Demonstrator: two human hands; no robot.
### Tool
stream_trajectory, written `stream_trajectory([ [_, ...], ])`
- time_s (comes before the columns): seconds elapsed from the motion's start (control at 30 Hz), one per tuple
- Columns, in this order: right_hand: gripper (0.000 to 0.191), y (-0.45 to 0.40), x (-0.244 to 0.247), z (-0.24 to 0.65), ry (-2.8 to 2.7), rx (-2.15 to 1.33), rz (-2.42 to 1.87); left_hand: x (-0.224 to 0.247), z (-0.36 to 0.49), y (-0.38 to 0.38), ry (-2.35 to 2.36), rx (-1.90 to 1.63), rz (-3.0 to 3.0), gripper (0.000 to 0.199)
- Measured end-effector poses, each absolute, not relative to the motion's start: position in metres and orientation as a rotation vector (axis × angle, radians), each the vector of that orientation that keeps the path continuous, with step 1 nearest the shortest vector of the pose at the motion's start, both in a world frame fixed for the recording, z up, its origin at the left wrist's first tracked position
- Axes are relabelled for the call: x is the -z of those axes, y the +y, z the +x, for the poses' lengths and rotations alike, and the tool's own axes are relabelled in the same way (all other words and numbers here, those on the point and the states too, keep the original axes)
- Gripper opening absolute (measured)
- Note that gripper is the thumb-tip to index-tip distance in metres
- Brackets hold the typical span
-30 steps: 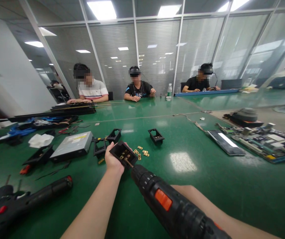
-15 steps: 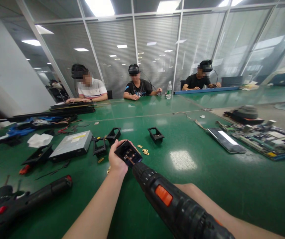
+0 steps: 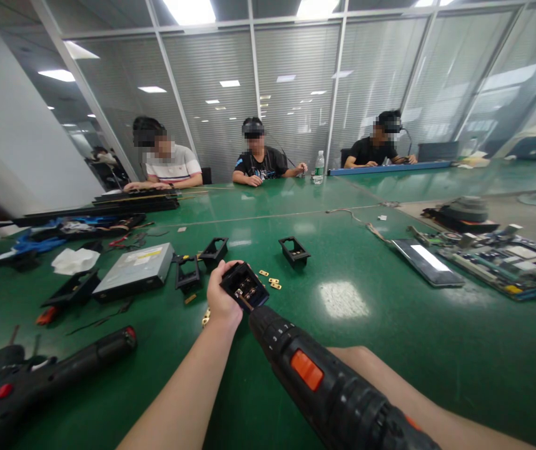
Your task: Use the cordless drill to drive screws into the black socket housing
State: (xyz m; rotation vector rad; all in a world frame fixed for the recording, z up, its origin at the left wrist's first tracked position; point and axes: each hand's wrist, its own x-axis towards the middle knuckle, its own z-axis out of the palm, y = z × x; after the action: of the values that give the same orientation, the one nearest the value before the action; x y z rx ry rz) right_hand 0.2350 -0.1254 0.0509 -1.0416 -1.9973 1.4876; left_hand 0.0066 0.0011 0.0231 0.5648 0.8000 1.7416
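Note:
My left hand (image 3: 224,295) grips a black socket housing (image 3: 244,285) by its left side, tilted so its open face shows small copper-coloured parts inside. A black electric screwdriver (image 3: 338,387) with an orange switch points up-left from the lower right, its bit reaching the housing's lower edge. My right hand (image 3: 355,362) is behind the tool, wrapped round its hidden handle; the fingers do not show. Several small brass pieces (image 3: 273,282) lie just beyond the housing, and more brass pieces (image 3: 206,317) lie beside my left wrist. Similar black frames (image 3: 295,251) stand farther back on the green table.
A second power tool (image 3: 47,375) lies at lower left. Behind it sit a silver disc drive (image 3: 134,273) and white tissue (image 3: 75,260). To the right are a phone-like device (image 3: 425,262) and circuit boards (image 3: 511,259). Several people sit across the table, near a water bottle (image 3: 319,167).
The housing in my left hand has shifted slightly right and tilted a little. The screwdriver has stayed nearly in place; its bit now shows less and sits near the housing's lower edge.

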Motion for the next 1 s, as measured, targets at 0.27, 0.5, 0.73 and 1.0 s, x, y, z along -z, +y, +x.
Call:
stream_trajectory([
  [0.27,0.018,-0.127,-0.047,0.239,-2.089,-1.428,-0.973,-0.024,0.007,-0.001,0.769,-1.708,0.609,0.032],
  [0.5,0.03,-0.137,-0.056,0.245,-2.017,-1.485,-0.88,-0.023,0.009,-0.002,0.753,-1.707,0.653,0.034],
  [0.73,0.029,-0.136,-0.058,0.244,-1.954,-1.549,-0.852,-0.023,0.01,-0.003,0.751,-1.694,0.672,0.034],
  [1.0,0.029,-0.135,-0.058,0.245,-1.896,-1.609,-0.867,-0.023,0.011,-0.002,0.752,-1.698,0.698,0.035],
])
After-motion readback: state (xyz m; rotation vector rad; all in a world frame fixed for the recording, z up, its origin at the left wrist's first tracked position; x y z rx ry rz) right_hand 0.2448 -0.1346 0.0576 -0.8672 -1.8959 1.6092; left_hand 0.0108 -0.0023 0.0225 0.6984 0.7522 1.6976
